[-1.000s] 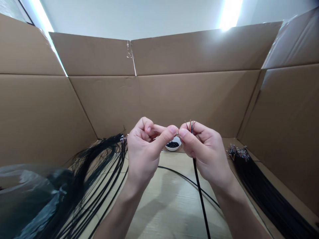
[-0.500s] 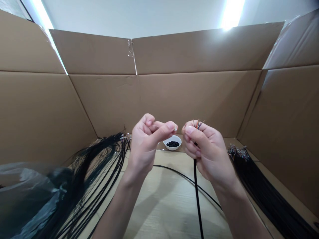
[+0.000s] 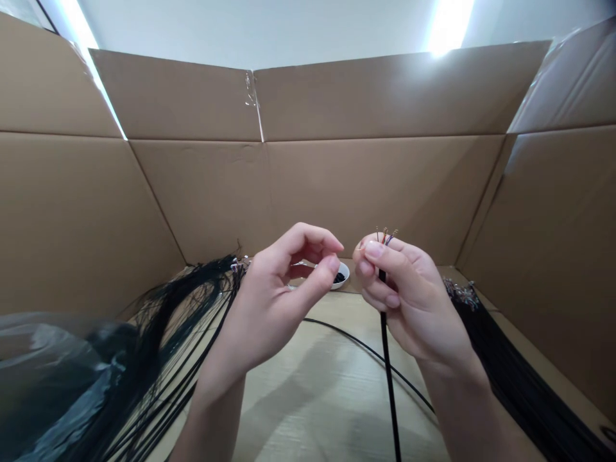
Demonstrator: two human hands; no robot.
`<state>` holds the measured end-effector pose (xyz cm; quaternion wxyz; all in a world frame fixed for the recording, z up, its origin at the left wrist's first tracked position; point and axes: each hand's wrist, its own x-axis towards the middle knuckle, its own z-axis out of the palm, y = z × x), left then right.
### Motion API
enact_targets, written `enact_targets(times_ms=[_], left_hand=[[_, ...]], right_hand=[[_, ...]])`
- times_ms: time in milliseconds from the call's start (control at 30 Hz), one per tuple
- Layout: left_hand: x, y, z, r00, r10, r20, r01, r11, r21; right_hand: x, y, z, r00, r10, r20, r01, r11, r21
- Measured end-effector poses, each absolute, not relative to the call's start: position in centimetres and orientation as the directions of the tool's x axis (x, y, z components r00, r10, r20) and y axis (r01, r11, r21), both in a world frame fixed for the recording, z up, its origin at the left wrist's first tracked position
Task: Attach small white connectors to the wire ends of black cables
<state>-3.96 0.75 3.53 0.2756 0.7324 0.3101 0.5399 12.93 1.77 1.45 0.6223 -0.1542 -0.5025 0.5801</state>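
Between the thumb and fingers of my right hand [image 3: 409,289] is the end of a black cable [image 3: 386,359]. Thin coloured wires [image 3: 385,236], orange, red and blue-violet among them, fan out above the thumb with bare coppery tips. One short wire sticks out to the left at the index fingertip. My left hand [image 3: 279,295] is just left of it, apart from the cable, its thumb and fingers curved with a gap between the tips. No object shows in that gap. Behind the left fingertips, a white bowl [image 3: 344,276] of small black pieces is partly hidden.
Cardboard walls [image 3: 375,199] enclose the table [image 3: 308,398]. At left lies a bundle of black cables [image 3: 168,321] beside clear plastic wrapping [image 3: 58,385]. Another cable bundle [image 3: 510,372] with stripped ends lies at right. The cable loops across the tabletop behind my hands.
My left thumb and fingertips have parted from a pinch, and the small white bit between them no longer shows. The left hand now covers more of the bowl. My right hand keeps the cable, shifted slightly right.
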Motion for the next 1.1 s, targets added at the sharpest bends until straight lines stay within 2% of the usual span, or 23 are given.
enact_targets(times_ms=[100, 200, 300, 467, 667, 1100], left_hand=[[-3.9, 0.7, 3.6, 0.224, 0.742, 0.632, 0.116, -0.664, 0.739], [-3.6, 0.9, 3.6, 0.180, 0.767, 0.616, -0.022, -0.623, 0.782], [-3.4, 1.2, 3.7, 0.120, 0.824, 0.553, -0.180, -0.530, 0.829], [-3.2, 1.7, 4.0, 0.077, 0.896, 0.437, -0.297, -0.398, 0.868], [-3.3, 2.3, 3.9, 0.156, 0.921, 0.358, -0.361, -0.284, 0.888], [-3.2, 2.3, 3.6, 0.180, 0.905, 0.385, -0.391, -0.293, 0.872]], right_hand=[[12.9, 1.8, 1.5, -0.172, 0.877, 0.449, -0.554, 0.291, -0.780], [12.8, 1.8, 1.5, -0.161, 0.879, 0.449, -0.550, 0.298, -0.780], [12.7, 1.9, 1.5, -0.153, 0.882, 0.446, -0.533, 0.306, -0.789], [12.7, 1.9, 1.4, -0.135, 0.887, 0.442, -0.495, 0.326, -0.805], [12.6, 1.8, 1.1, -0.103, 0.882, 0.460, -0.463, 0.367, -0.807], [12.6, 1.6, 1.3, -0.089, 0.883, 0.460, -0.414, 0.387, -0.824]])
